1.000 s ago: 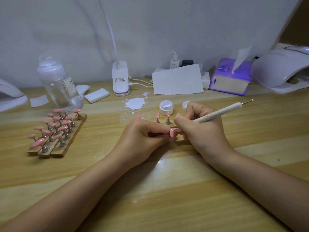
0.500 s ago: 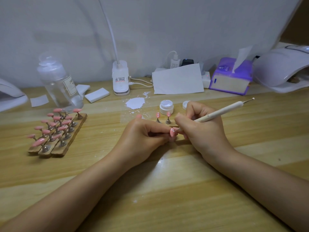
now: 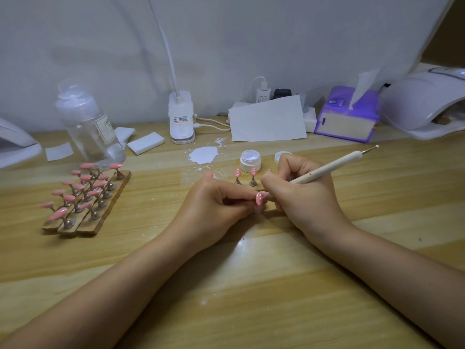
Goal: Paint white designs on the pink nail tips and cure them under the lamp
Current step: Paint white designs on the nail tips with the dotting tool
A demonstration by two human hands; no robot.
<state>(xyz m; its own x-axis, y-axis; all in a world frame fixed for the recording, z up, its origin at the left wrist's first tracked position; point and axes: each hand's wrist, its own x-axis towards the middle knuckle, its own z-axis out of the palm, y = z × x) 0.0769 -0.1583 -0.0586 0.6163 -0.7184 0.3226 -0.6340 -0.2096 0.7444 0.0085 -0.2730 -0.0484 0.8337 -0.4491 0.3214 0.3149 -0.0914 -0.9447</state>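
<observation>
Nail tip (image 3: 259, 198), the pink one you work on now, sits between your two hands, a little in front of the white paint jar (image 3: 249, 160) as you look down. Your left hand (image 3: 214, 207) pinches it from the left side with curled fingers; what it grips under the tip is hidden, probably a small stand. The painted face looks turned up and toward you, with one white dot on it.

Your right hand (image 3: 299, 197) is closed around the dotting pen (image 3: 324, 170) like around a pencil. The pen's long axis goes from the nail tip up and to the right, away from the jar, and its far end has a small ball. The working end comes to the nail tip from the right and touches it, or almost; I cannot tell which.

So the next dot depends on this line: the tip lies left of your right fingers, and I judge only a short slide along the tip is needed.

Just in front of the jar stand two dotted tips (image 3: 245, 176). Far left of the jar, the wooden rack (image 3: 105, 210) carries many plain pink tips. The curing lamp (image 3: 425, 107) is well to the right of the jar, nearer your right hand.
</observation>
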